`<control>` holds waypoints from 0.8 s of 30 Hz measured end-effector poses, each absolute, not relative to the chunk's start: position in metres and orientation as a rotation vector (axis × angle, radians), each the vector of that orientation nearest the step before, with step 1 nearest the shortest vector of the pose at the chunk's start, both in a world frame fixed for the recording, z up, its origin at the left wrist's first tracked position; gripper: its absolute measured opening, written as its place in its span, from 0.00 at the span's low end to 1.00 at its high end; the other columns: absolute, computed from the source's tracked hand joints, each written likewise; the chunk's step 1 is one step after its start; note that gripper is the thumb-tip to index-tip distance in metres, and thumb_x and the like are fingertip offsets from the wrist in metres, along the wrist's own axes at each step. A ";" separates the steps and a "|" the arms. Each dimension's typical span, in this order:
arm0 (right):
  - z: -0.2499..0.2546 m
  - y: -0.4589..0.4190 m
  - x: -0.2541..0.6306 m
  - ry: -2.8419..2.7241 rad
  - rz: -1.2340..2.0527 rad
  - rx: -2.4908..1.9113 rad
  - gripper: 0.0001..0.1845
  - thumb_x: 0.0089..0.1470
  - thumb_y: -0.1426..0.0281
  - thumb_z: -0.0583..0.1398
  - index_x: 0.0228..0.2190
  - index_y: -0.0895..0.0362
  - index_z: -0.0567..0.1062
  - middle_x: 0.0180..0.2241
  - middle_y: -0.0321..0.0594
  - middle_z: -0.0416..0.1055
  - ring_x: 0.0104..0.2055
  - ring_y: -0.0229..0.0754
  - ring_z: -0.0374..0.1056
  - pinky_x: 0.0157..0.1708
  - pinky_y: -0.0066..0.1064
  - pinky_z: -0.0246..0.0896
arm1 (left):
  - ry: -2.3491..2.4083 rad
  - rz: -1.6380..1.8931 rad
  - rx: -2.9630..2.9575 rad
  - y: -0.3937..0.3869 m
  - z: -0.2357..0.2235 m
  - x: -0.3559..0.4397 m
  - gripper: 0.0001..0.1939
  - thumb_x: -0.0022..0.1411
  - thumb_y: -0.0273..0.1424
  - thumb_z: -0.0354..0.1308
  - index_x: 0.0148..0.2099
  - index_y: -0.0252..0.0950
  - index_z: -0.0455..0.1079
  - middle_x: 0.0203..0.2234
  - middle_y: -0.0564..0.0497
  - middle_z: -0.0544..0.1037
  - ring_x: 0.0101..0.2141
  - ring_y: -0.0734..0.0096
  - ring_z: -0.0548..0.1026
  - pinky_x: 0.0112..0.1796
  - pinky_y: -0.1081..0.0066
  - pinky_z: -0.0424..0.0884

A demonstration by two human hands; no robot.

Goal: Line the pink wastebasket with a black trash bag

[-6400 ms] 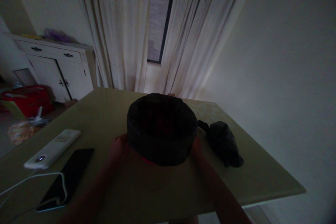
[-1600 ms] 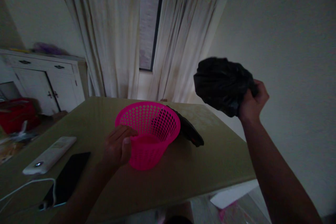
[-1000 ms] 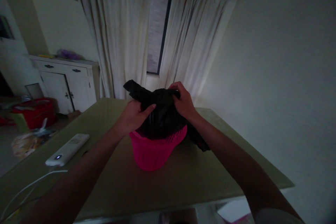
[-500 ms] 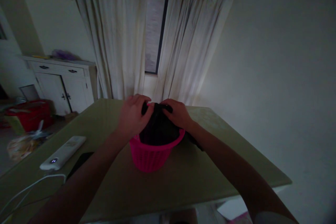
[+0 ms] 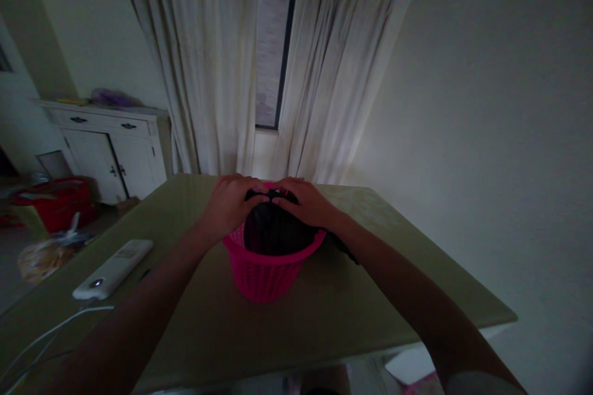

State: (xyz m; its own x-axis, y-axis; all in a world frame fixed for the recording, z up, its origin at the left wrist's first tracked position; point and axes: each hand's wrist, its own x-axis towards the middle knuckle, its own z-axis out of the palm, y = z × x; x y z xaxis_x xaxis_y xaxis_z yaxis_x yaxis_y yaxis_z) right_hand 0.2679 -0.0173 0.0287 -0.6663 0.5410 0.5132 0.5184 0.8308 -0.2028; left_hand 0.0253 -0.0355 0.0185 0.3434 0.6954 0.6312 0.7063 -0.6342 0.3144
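Observation:
A pink plastic basket (image 5: 266, 274) with slatted sides stands upright on the table. Bulging up inside it is a dark black item (image 5: 278, 231), soft-looking like a bag or cloth; its exact kind is too dim to make out. My left hand (image 5: 235, 200) grips the item's top from the left, thumb toward me and fingers on the far side. From the right, my right hand (image 5: 303, 200) does the same, the two hands nearly meeting. A black strip hangs outside the basket under my right forearm. The basket's far rim is mostly hidden.
The green-topped table (image 5: 361, 302) carries a white power-strip-like device (image 5: 113, 268) at left, with white cables (image 5: 55, 327) near my left forearm. A white cabinet (image 5: 111, 148), a red container (image 5: 60, 203) and a plastic bag (image 5: 50, 256) lie beyond. Curtains (image 5: 213, 62) hang behind.
My left hand has moved down and slightly right along the black item's top, and my right hand has shifted left. The hands are closer together, and the item's top sits a little lower.

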 end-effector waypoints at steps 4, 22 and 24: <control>0.032 -0.021 0.265 -2.454 -0.021 -0.866 0.05 0.71 0.67 0.62 0.42 0.55 0.77 0.41 0.42 0.78 0.43 0.44 0.71 0.46 0.34 0.60 | -1.307 -1.229 -2.549 -0.037 0.017 0.026 0.07 0.72 0.33 0.64 0.45 0.44 0.85 0.39 0.51 0.89 0.43 0.54 0.83 0.51 0.55 0.70; 0.030 -0.018 0.274 -2.108 0.247 -0.916 0.08 0.68 0.64 0.60 0.37 0.54 0.75 0.37 0.37 0.76 0.40 0.41 0.71 0.46 0.34 0.64 | -1.529 -0.959 -2.609 -0.038 0.019 0.016 0.13 0.70 0.42 0.64 0.49 0.41 0.82 0.44 0.45 0.87 0.47 0.48 0.82 0.51 0.51 0.73; 0.033 -0.019 0.273 -2.168 0.254 -0.794 0.10 0.66 0.63 0.63 0.46 0.55 0.77 0.46 0.42 0.79 0.46 0.43 0.73 0.50 0.36 0.66 | -1.516 -1.009 -2.626 -0.036 0.018 0.018 0.12 0.67 0.37 0.65 0.51 0.41 0.82 0.45 0.45 0.87 0.49 0.48 0.82 0.53 0.52 0.73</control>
